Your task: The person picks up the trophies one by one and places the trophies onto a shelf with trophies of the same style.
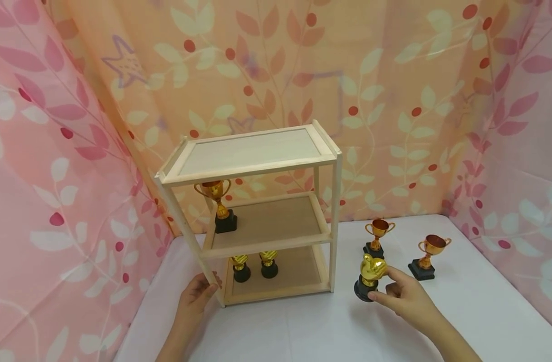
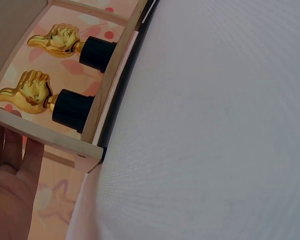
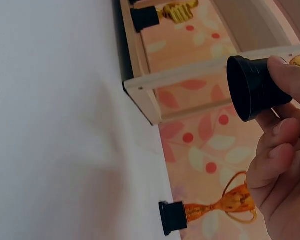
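Observation:
In the head view my right hand (image 1: 409,301) pinches a gold thumbs-up trophy (image 1: 372,269) by its round black base. The right wrist view shows the hollow underside of that base (image 3: 250,90), lifted off the table. My left hand (image 1: 196,294) holds the front left post of a small three-tier wooden shelf (image 1: 276,296), its fingers (image 2: 12,147) passing behind the post. On the bottom tier, two more thumbs-up trophies (image 2: 27,92) stand side by side toward the left. A gold two-handled trophy cup (image 1: 218,196) stands at the left of the middle tier.
Right of the shelf, two trophy cups stand on the white-covered table (image 1: 321,332): one farther back (image 1: 379,231), another cup (image 1: 431,246) farther right. Patterned cloth (image 1: 276,60) hangs behind and along both sides. The shelf's top panel (image 1: 253,151) is pale.

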`<state>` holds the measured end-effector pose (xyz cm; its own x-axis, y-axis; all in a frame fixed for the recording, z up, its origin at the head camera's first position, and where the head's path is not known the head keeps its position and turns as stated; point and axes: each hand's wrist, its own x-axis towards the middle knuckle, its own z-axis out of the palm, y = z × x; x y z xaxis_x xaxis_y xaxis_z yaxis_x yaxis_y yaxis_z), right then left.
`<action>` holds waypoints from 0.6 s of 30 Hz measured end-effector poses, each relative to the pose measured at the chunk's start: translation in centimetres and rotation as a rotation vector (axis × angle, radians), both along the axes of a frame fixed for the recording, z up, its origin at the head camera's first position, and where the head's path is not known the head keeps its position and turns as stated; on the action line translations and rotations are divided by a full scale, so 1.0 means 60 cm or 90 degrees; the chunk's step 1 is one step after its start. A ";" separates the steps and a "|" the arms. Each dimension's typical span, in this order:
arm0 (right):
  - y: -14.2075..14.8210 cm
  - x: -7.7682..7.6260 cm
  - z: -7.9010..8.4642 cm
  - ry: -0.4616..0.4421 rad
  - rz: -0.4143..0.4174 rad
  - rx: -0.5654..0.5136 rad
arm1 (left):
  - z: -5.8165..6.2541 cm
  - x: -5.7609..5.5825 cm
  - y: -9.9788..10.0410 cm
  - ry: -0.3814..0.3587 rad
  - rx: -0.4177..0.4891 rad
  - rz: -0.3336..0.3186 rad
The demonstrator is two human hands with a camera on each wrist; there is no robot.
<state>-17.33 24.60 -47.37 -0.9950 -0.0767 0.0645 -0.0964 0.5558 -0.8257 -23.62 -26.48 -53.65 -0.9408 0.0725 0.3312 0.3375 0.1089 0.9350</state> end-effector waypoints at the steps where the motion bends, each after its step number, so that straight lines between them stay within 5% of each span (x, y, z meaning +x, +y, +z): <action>1: -0.005 -0.001 0.001 -0.005 0.003 -0.003 | -0.001 0.000 0.000 0.001 0.000 0.002; 10: -0.063 -0.014 0.003 -0.005 0.067 0.012 | 0.003 0.002 0.001 0.004 0.001 -0.001; 18: -0.114 -0.031 -0.003 -0.022 0.057 0.009 | 0.001 0.002 0.001 0.012 -0.003 -0.004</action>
